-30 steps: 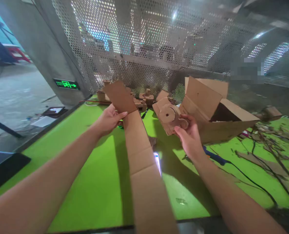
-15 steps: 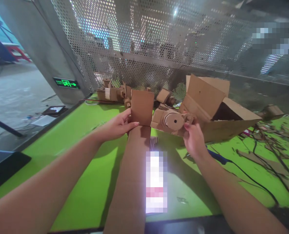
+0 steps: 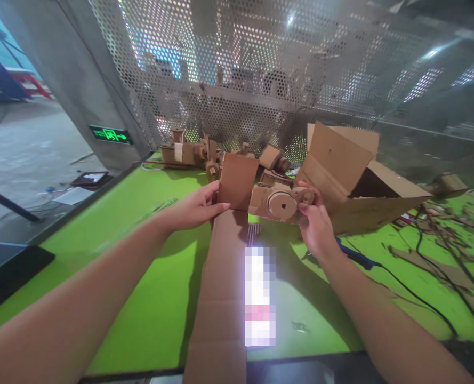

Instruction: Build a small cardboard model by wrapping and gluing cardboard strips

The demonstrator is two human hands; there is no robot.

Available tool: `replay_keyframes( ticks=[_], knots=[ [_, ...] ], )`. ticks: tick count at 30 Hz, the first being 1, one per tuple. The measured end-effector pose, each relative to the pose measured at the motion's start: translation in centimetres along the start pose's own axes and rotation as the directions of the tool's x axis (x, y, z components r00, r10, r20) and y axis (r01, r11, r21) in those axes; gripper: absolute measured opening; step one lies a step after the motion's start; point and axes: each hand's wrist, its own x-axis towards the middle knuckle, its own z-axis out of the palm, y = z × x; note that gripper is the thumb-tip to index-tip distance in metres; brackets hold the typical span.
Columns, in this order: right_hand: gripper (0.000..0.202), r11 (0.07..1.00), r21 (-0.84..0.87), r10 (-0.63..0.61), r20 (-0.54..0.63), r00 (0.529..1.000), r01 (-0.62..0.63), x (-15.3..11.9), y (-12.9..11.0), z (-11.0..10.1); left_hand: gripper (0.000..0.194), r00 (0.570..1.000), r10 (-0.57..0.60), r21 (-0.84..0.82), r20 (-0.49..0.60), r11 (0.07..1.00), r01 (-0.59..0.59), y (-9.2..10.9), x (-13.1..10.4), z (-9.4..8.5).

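My left hand (image 3: 205, 205) grips a long cardboard strip (image 3: 224, 282), its thumb pressed on the front near a crease. Above the thumb the strip's end panel (image 3: 239, 181) stands up, while the rest runs down toward me past the table's front edge. A cardboard model camera (image 3: 276, 204) with a round lens disc and a small dark square at its centre is held at its right end by my right hand (image 3: 314, 213). The camera's left edge is close beside the upright panel; whether they touch I cannot tell.
An open cardboard box (image 3: 364, 208) stands behind my right hand. A blue-handled tool (image 3: 356, 256) with a black cord lies right of it. Cardboard models (image 3: 184, 152) line the back by a perforated metal screen (image 3: 240, 80). Scraps (image 3: 436, 264) litter the green table (image 3: 141, 320).
The model camera's lens face has turned slightly in my right hand. The strip's upright panel has shifted a little right and tilted. Both hands keep their grip.
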Motion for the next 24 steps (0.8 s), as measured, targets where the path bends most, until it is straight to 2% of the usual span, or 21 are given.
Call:
replay_keyframes(
  ticks=[5, 10, 17, 20, 24],
  knots=[
    [0.045, 0.986, 0.163, 0.031, -0.042, 0.999, -0.024, -0.1, -1.1, 1.0, 0.056, 0.998, -0.040, -0.086, 0.038, 0.995, 0.044, -0.1, -0.2, 0.2],
    [0.043, 0.953, 0.293, 0.082, -0.010, 0.997, -0.075, -0.3, -2.5, 1.6, 0.053, 0.995, -0.079, -0.156, 0.064, 0.984, 0.088, -0.2, -0.3, 0.0],
    [0.036, 0.933, 0.334, 0.136, 0.011, 0.991, -0.132, -0.3, -3.2, 1.7, 0.055, 0.991, -0.102, -0.329, 0.092, 0.936, 0.127, 0.0, -0.5, -0.1],
    [0.041, 0.907, 0.370, 0.197, 0.053, 0.979, -0.203, -0.4, -3.5, 1.6, 0.052, 0.985, -0.126, -0.419, 0.114, 0.893, 0.163, 0.8, -0.7, 0.0],
    [0.048, 0.910, 0.328, 0.227, 0.117, 0.967, -0.253, -0.5, -3.4, 1.5, 0.047, 0.982, -0.101, -0.493, 0.157, 0.854, 0.167, 1.8, -0.9, 0.4]
  ],
)
